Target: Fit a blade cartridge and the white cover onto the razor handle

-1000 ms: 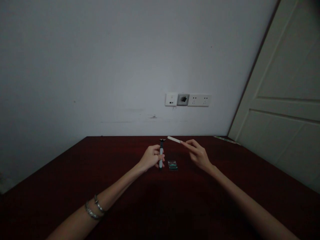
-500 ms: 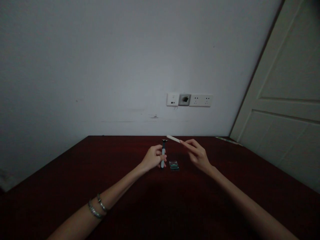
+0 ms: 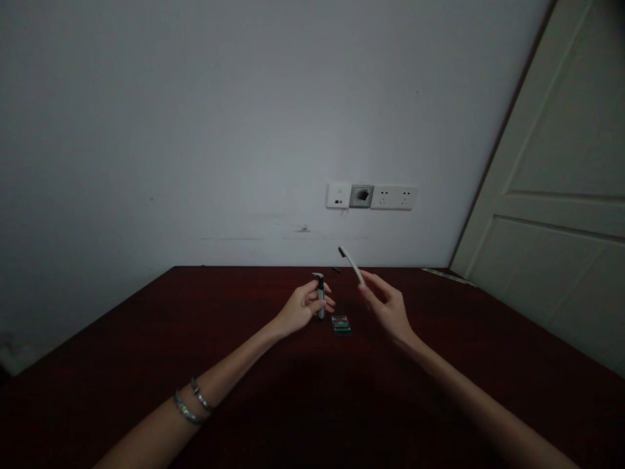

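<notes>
My left hand (image 3: 303,307) is closed round the handle of a razor (image 3: 321,294), which stands nearly upright with its head at the top. In my right hand (image 3: 388,305) is a white toothbrush (image 3: 352,266), pinched near its lower end. Its dark bristles point up and to the left, above and apart from the razor head. Between the hands, a small clear case (image 3: 341,324) with green parts lies on the dark red table (image 3: 312,397). Behind it, near the table's far edge, is a small dark green piece (image 3: 336,269).
A pale wall (image 3: 244,130) rises behind the table, with a row of sockets (image 3: 371,197) on it. At the right stands a white panelled door (image 3: 561,195). A thin flat strip (image 3: 446,276) lies at the far right edge of the table.
My right hand has turned the toothbrush more upright, so its bristles now show and its head is higher. The razor has turned in my left hand, and the fingers have shifted on its handle.
</notes>
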